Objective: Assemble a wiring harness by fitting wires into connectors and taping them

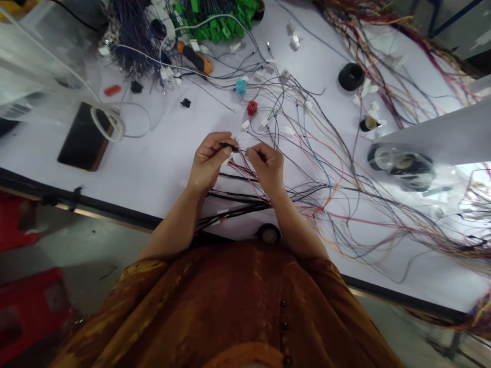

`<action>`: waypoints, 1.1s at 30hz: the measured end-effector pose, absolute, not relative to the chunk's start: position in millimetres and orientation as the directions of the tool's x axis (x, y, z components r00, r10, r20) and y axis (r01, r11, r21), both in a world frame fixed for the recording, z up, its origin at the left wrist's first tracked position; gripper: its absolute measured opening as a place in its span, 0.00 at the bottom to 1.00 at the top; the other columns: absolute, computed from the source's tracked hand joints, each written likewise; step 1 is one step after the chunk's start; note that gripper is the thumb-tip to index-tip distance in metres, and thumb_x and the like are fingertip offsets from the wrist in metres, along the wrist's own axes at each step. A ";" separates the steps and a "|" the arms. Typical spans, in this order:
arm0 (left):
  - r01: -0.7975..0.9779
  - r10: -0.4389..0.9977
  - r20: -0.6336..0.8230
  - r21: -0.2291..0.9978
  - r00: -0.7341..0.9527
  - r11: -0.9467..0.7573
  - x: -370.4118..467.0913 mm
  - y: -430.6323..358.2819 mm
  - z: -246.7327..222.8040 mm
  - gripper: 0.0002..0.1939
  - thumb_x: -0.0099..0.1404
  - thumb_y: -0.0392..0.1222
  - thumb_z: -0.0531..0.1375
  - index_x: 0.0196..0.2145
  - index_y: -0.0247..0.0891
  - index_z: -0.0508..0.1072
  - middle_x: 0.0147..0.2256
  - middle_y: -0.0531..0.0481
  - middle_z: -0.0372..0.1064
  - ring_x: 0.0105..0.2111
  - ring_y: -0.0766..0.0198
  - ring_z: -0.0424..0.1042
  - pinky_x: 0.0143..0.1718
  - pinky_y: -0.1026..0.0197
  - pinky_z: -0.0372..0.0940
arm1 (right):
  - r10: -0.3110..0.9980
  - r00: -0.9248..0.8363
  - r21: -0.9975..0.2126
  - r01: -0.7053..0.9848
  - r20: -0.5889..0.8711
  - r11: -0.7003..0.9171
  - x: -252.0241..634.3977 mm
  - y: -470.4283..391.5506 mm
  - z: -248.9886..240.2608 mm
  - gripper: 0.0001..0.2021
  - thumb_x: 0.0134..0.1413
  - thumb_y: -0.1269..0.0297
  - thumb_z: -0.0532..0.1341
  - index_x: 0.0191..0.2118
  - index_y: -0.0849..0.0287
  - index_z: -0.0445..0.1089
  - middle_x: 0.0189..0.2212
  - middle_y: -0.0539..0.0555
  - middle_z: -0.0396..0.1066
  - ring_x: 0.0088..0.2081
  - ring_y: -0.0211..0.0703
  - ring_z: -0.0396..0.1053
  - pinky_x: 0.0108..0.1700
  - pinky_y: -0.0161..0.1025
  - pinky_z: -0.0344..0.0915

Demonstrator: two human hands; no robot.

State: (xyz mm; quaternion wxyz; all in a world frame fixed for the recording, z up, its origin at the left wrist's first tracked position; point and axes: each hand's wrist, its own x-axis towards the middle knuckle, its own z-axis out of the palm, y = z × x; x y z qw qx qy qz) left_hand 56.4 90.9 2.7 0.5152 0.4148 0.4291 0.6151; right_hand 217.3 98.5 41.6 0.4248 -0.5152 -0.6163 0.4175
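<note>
My left hand (209,159) pinches a small black connector (229,146) between thumb and fingertips, over the white tabletop. Close beside it, my right hand (269,166) has thumb and forefinger pressed together on a thin wire (241,151) that runs to the connector. Below both hands lies a wire harness (245,173) of red, dark and black-sleeved strands, spreading off to the right. A red connector block (252,107) and a light-blue connector block (241,86) lie just beyond my fingers, among loose wires with white plugs.
An orange-and-black hand tool (195,58) lies near bundled purple wires (134,36) and green connectors (226,23). A dark phone (85,137) and a white cable are at left. Black tape rolls (351,76) and a grey post (433,128) stand at right. Red stools (34,312) sit below.
</note>
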 end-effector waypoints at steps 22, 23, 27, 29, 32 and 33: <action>-0.129 0.980 0.106 0.983 -0.168 -0.129 45.5 91.6 10.0 0.22 0.66 0.62 0.63 0.49 0.45 0.72 0.32 0.51 0.69 0.33 0.64 0.72 0.37 0.60 0.69 | 0.935 -0.296 -0.875 0.378 0.196 0.303 194.2 99.1 47.9 0.12 0.65 0.62 0.58 0.28 0.57 0.65 0.27 0.49 0.67 0.32 0.38 0.64 0.39 0.38 0.61; -0.106 0.975 0.115 0.985 -0.187 -0.137 45.8 91.0 10.3 0.21 0.66 0.60 0.64 0.49 0.46 0.72 0.32 0.52 0.67 0.35 0.63 0.72 0.38 0.59 0.69 | 0.929 -0.310 -0.869 0.382 0.200 0.315 192.6 98.8 48.6 0.12 0.64 0.61 0.58 0.28 0.56 0.65 0.27 0.50 0.67 0.32 0.38 0.64 0.39 0.38 0.61; -0.039 0.960 0.142 0.987 -0.239 -0.156 45.9 88.3 13.3 0.20 0.65 0.59 0.65 0.48 0.46 0.72 0.31 0.52 0.62 0.38 0.59 0.73 0.39 0.57 0.68 | 0.918 -0.358 -0.851 0.415 0.172 0.321 191.6 95.0 54.9 0.11 0.65 0.63 0.57 0.30 0.56 0.65 0.30 0.51 0.70 0.35 0.39 0.67 0.41 0.38 0.62; -0.025 0.958 0.148 0.987 -0.244 -0.159 45.7 87.6 14.1 0.21 0.65 0.59 0.65 0.49 0.46 0.71 0.32 0.52 0.62 0.36 0.60 0.72 0.38 0.57 0.68 | 0.908 -0.412 -0.836 0.467 0.082 0.287 192.4 90.7 59.8 0.07 0.66 0.62 0.57 0.37 0.56 0.68 0.33 0.52 0.73 0.35 0.40 0.69 0.41 0.38 0.63; -0.010 0.959 0.153 0.987 -0.240 -0.160 45.4 87.4 13.5 0.22 0.65 0.59 0.65 0.50 0.47 0.68 0.33 0.52 0.64 0.34 0.61 0.71 0.36 0.58 0.68 | 0.874 -0.481 -0.732 0.621 -0.074 0.280 193.2 81.8 63.5 0.14 0.64 0.59 0.60 0.52 0.58 0.66 0.36 0.54 0.77 0.35 0.44 0.72 0.39 0.39 0.62; -0.001 0.958 0.153 0.987 -0.245 -0.158 45.4 87.5 13.3 0.22 0.65 0.57 0.66 0.51 0.47 0.68 0.33 0.52 0.65 0.33 0.62 0.71 0.35 0.59 0.67 | 0.867 -0.487 -0.676 0.675 -0.107 0.296 193.9 78.6 62.2 0.16 0.65 0.59 0.60 0.55 0.58 0.65 0.37 0.55 0.78 0.35 0.46 0.72 0.38 0.39 0.61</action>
